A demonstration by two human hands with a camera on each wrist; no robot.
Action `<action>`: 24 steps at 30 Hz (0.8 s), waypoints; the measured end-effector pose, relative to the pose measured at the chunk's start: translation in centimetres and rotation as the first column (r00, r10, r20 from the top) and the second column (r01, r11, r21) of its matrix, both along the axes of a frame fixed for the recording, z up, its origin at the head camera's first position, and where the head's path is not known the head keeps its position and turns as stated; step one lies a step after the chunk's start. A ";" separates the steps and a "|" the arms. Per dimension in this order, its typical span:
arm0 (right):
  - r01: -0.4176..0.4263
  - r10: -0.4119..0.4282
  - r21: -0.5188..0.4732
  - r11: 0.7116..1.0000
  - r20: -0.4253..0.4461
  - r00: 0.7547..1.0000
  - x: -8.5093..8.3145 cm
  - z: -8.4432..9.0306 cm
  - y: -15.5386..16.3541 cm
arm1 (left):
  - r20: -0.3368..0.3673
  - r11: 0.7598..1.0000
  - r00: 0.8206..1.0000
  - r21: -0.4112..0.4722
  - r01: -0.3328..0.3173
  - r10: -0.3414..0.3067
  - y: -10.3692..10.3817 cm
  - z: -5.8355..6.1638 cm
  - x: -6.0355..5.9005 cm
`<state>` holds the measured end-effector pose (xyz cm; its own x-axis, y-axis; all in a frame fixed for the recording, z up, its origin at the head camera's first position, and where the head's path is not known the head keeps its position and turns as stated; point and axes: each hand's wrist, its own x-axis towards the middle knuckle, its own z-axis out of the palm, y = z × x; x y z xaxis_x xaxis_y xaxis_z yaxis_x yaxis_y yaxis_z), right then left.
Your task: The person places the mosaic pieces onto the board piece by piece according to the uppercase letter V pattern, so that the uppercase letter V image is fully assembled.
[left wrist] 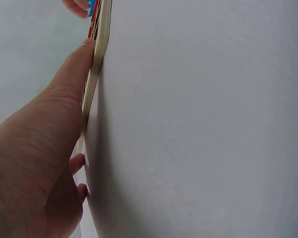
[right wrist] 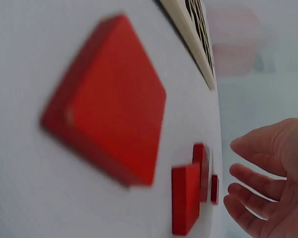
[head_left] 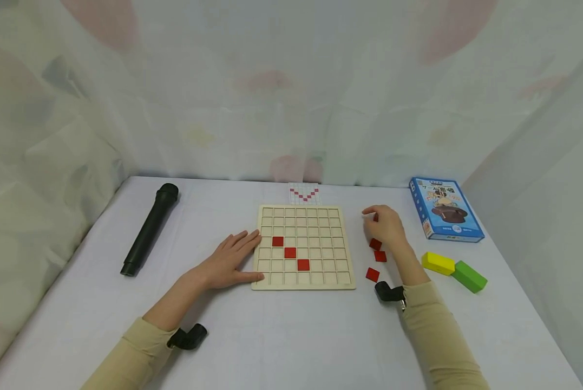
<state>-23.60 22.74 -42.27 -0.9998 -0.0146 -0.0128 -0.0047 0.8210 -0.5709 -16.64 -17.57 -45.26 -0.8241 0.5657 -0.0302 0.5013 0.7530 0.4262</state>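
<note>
Wooden board [head_left: 303, 281], left hand [head_left: 230, 260] flat against its edge (right hand [head_left: 386, 227] among red tiles [head_left: 372, 274])

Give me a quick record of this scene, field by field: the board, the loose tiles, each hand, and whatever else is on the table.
Board: wooden grid board, three red tiles set in a diagonal
Loose tiles: red squares right of the board
Left hand: left hand flat, fingers against the board's left edge
Right hand: right hand over the loose tiles, fingers loosely curled, nothing held
Pattern card: grid card behind the board
Others: black cylinder, blue box, yellow block, green block
</note>
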 end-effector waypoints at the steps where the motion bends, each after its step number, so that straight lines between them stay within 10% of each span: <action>1: 0.019 -0.019 0.007 1.000 0.007 1.000 -0.1 -0.1 0.4 | -0.001 1.000 1.000 0.000 0.000 0.000 0.0 0.0 0.0; 24: 0.013 -0.011 -0.039 0.999 0.045 0.999 -0.1 -0.9 1.6 | 0.001 1.000 1.000 0.002 -0.005 0.005 0.0 -0.2 0.0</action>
